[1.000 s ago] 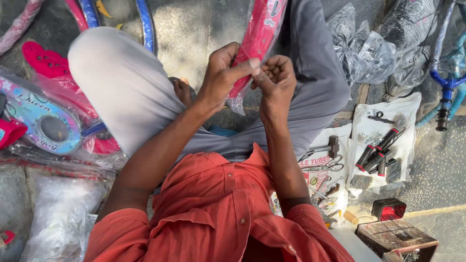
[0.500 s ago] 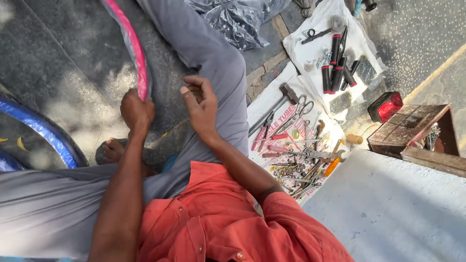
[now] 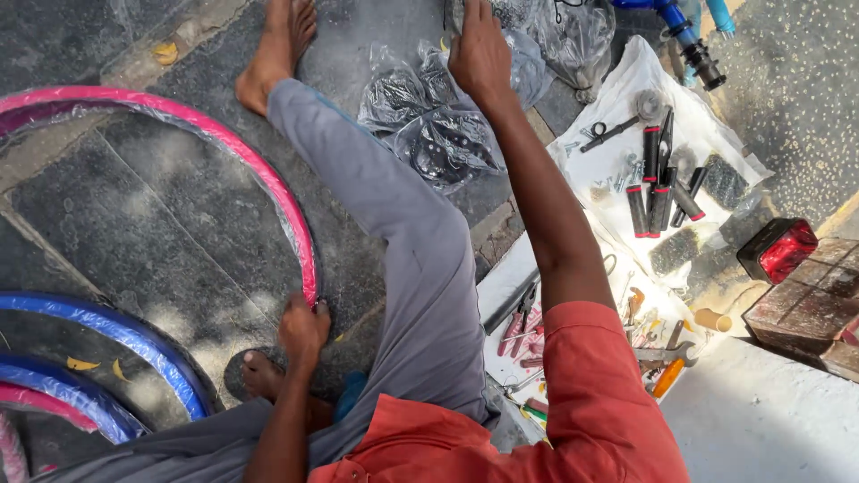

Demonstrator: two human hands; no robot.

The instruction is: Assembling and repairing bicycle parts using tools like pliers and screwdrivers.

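Right hand has left the pink tyre since a moment ago and now rests flat, grip wide, on the plastic bags, while left hand keeps its grip closed on the tyre's near end on the floor

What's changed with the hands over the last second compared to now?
The right hand left the pink rim and reached out to the clear plastic bags, resting on them. The left hand dropped low, gripping the rim near the ground. The tools on the white sheet stayed put.
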